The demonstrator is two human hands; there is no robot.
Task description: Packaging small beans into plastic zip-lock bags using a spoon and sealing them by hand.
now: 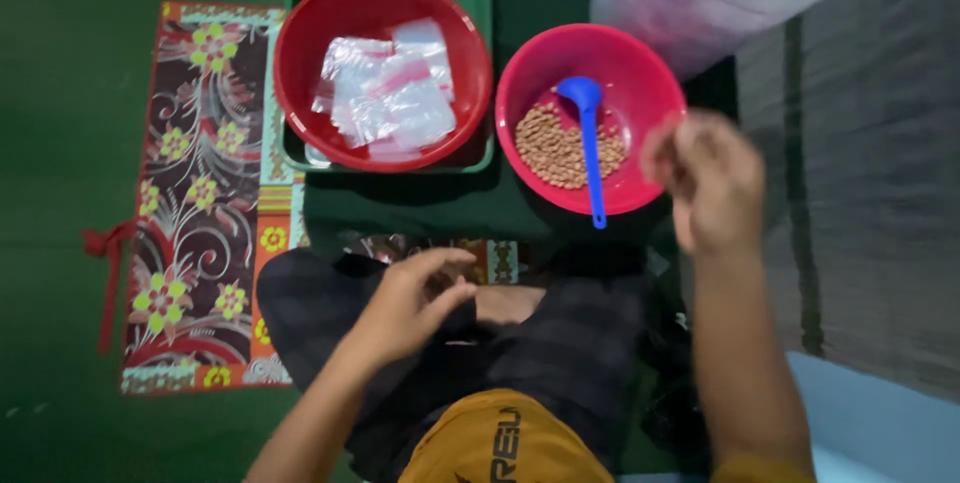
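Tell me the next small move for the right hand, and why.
Probably lower the right hand onto the blue spoon handle. The hand hovers blurred at the pink bowl rim, seemingly holding nothing; the spoon lies among the nuts with its handle over the near rim, closest to that hand.

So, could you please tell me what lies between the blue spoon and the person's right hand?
In the head view, only the pink bowl's inner wall and rim separate the blue spoon from the right hand; nuts lie on the spoon's other side.
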